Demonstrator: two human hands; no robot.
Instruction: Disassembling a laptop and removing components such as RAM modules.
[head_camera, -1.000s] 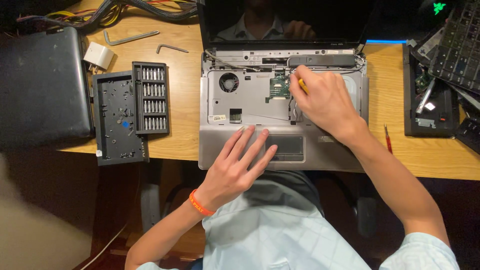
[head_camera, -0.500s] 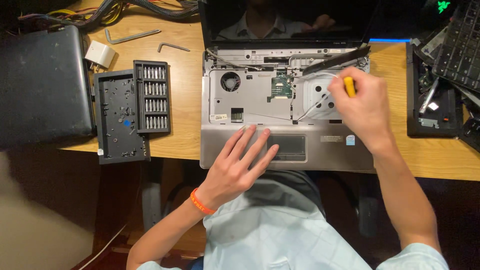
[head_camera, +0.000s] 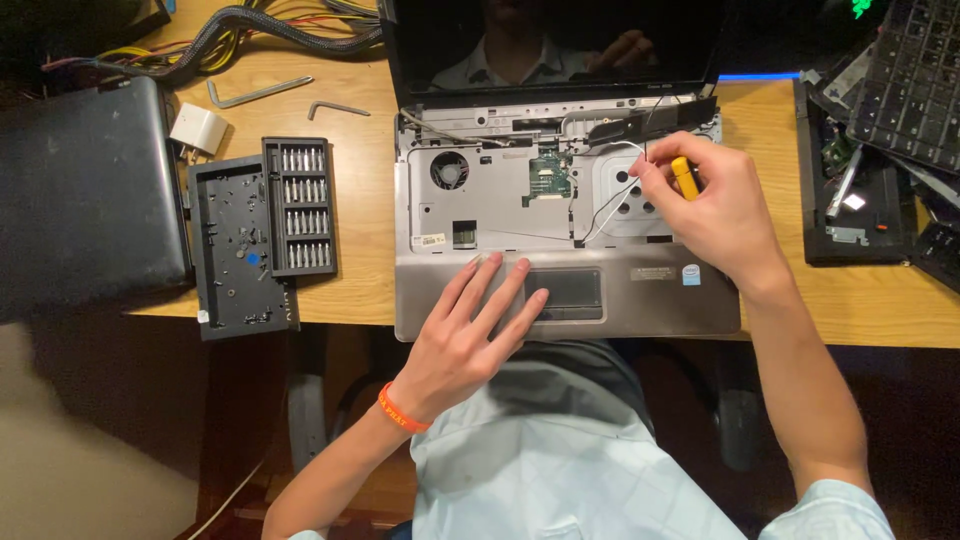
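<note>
Fingers of the right hand (head_camera: 715, 210) are curled tight round a yellow-handled screwdriver (head_camera: 685, 177), only the top of its handle showing above the knuckles; the tip is hidden, so whether it touches anything cannot be told. That hand hovers over the round perforated recess at the right of the opened laptop (head_camera: 560, 220), just beside a thin white wire (head_camera: 610, 205) that loops across the bare chassis. The left hand (head_camera: 470, 335) lies flat and open, fingers spread, holding nothing, its fingertips pressed on the palm rest beside the touchpad (head_camera: 565, 292); an orange wristband (head_camera: 402, 411) circles the wrist. Further in sit a small green circuit board (head_camera: 548, 176) and a fan (head_camera: 449, 169). Left of the laptop, on the wooden desk (head_camera: 360, 260), an open bit case (head_camera: 262, 230) lies, with two hex keys (head_camera: 260, 93) and a white charger block (head_camera: 198, 128) beyond it. A detached keyboard (head_camera: 915, 85) rests at far right.
</note>
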